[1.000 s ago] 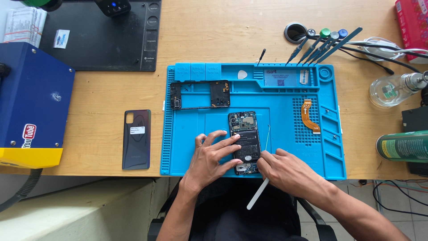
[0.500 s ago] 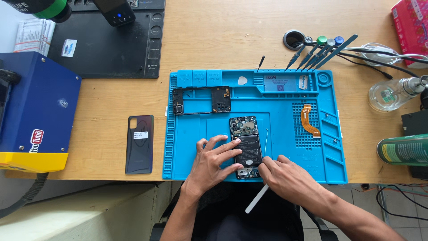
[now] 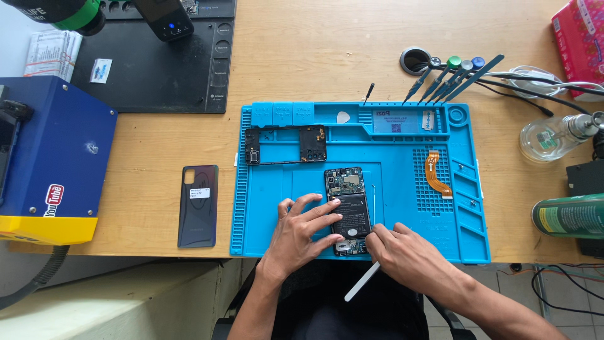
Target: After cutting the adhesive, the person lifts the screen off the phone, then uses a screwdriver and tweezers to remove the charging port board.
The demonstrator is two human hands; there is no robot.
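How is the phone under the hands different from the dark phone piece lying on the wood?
The opened phone lies on the blue mat, insides showing; the back cover lies on the wooden table, smooth and dark. The left hand touches the phone; nothing touches the cover. Both lie flat, upright rectangles.

You work at a wooden table (image 3: 314, 69). A blue mat (image 3: 409, 208) lies on it in front of you, and the opened phone (image 3: 349, 211) rests on this mat. Left of the mat, a dark back cover (image 3: 198, 206) lies flat on the wood. Further left stands a blue box (image 3: 53, 170) with a yellow base. A black pad (image 3: 151, 69) lies at the far left. Behind the mat you see a row of tools (image 3: 453, 72) and some cables (image 3: 535, 79). At the right edge there are a glass bottle (image 3: 553, 135), a green can (image 3: 566, 216) lying on its side, and a red pack (image 3: 582, 38).
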